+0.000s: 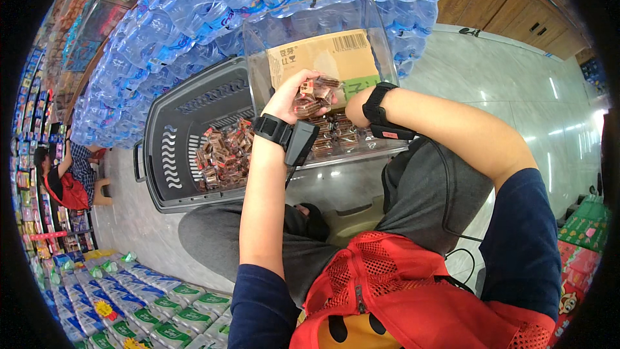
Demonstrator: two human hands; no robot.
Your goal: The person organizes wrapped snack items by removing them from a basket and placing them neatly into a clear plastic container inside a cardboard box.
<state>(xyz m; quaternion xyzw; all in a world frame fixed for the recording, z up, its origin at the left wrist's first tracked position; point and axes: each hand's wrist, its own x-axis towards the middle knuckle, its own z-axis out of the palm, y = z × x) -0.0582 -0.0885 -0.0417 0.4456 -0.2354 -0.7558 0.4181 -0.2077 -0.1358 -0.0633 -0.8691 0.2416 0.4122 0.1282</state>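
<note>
My left hand (pixel 287 97) is closed around several small clear-wrapped brown snack packets (pixel 316 95), held above the near left part of a clear plastic bin (pixel 387 52). My right hand (pixel 356 108) reaches down into the same bin; its fingers are hidden, so I cannot see whether it grips anything. Beneath the hands, more wrapped snack packets (pixel 342 134) lie in rows on the bin's bottom. A cardboard box (pixel 303 55) leans at the bin's far side. To the left, a dark grey slotted basket (pixel 169 161) holds a loose heap of similar packets (pixel 223 155).
Stacked packs of blue-tinted water bottles (pixel 194 13) stand behind the basket and bin. Wooden cabinets (pixel 510 6) line the far right. At the far left a person in a red vest (pixel 68 184) sits by the shelves. Wrapped packs (pixel 155 310) cover the lower left.
</note>
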